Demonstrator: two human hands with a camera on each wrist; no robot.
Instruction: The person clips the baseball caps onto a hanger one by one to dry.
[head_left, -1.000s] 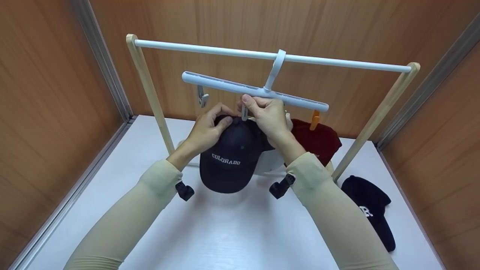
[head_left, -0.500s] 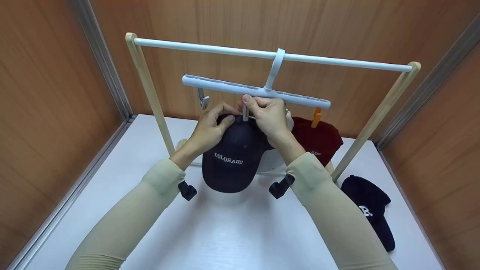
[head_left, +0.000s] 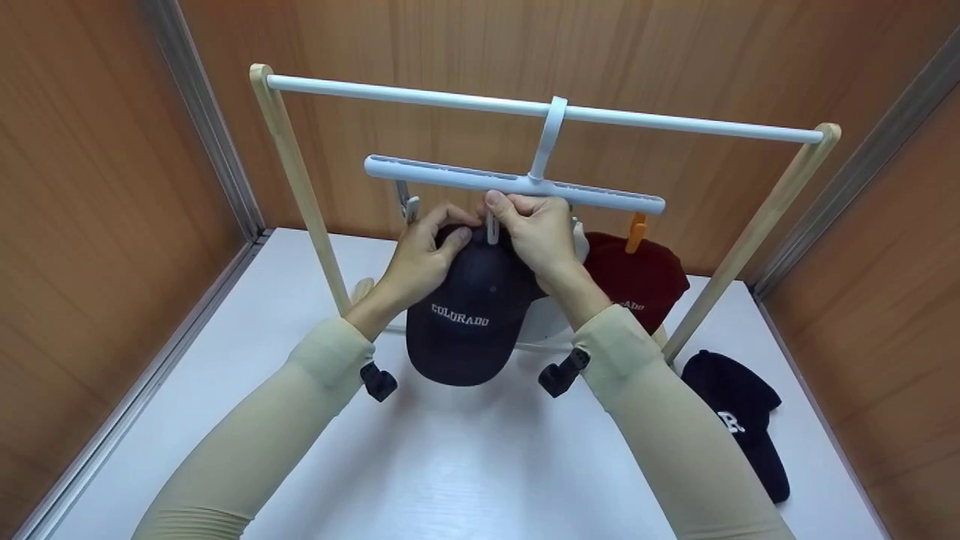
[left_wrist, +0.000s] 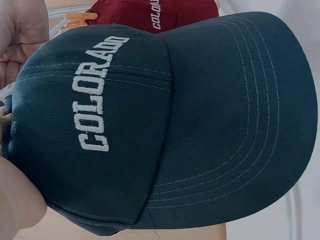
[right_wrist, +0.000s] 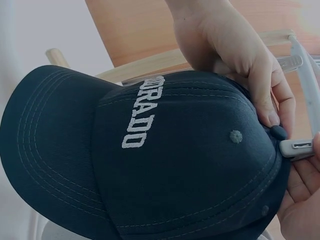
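A dark navy baseball cap (head_left: pixel 466 337) lettered COLORADO hangs brim down below the pale blue hanger (head_left: pixel 442 173). My left hand (head_left: pixel 420 262) grips the crown's left side near the top, its thumb on the front; in the right wrist view those fingertips lie beside the cap's top button (right_wrist: pixel 278 132). With my right hand (head_left: pixel 541 234) I pinch a grey clip (head_left: pixel 492 229) under the hanger. The clip's tip (right_wrist: pixel 292 148) sits right at the cap's top, next to the button. Part of the crown's back is hidden behind my hands.
A white rail (head_left: pixel 405 96) on wooden legs carries the hanger. On its right, an orange clip (head_left: pixel 635 232) holds a dark red cap (head_left: pixel 637 277); a white cap (head_left: pixel 544 321) hangs partly hidden. Another grey clip (head_left: pixel 407 202) is at left. A navy cap (head_left: pixel 739 412) lies on the white table (head_left: pixel 442 465).
The hanger has levelled a little, its left end sinking and its right end rising. My left hand and the navy cap have shifted slightly right; my right hand keeps its pinch.
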